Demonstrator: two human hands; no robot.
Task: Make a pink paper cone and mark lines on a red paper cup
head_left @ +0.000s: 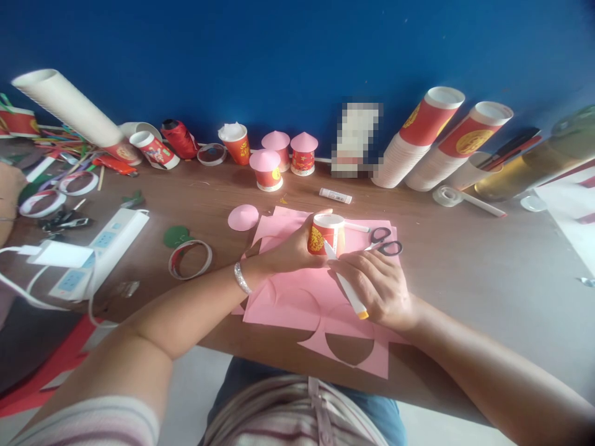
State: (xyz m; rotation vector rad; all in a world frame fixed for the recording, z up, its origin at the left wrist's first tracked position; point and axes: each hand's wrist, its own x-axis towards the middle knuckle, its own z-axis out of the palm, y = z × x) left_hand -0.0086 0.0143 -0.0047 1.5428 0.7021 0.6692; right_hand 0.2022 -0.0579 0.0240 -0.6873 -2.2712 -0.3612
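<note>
My left hand (296, 246) is closed around a red paper cup (320, 240) with a white rim and gold print, held above pink paper (297, 282). In my right hand (379, 282) is a white utility knife (348, 290) with an orange end. Its pointed tip is at the cup's side; whether the blade is in the wall I cannot tell. Scissors (385, 241) with dark handles lie just beyond my right hand. Round holes are cut in the pink sheets. To the left lies a pink paper cone (243, 217).
Red cups with pink cone tops (264, 162) stand at the back, near a glue stick (335, 196). Tall cup stacks (421, 136) stand back right. Left are a tape roll (189, 260), a power strip (100, 254) with cables, and red thread (179, 139).
</note>
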